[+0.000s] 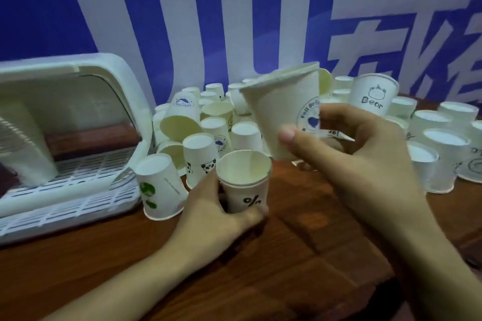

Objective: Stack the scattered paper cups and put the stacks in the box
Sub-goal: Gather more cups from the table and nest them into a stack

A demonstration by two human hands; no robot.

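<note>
Hands on two cups above the wooden table

We find the left hand (219, 214) low over the table (300, 255), forearm entering from the lower left, fingers and thumb curled round an upright cup marked "%" (246, 185), mouth up, which appears to be a short stack. The right hand (347, 154) is raised, forearm entering from the lower right, thumb and fingers pinching a tilted cup (284, 109) near its base, above and just right of the "%" cup, apart from it. We note scattered cups (245, 135) behind, most upside down, a "Bear" cup (373, 96) at the rear right, and the white box (78, 138), lid raised, at the left.
</note>
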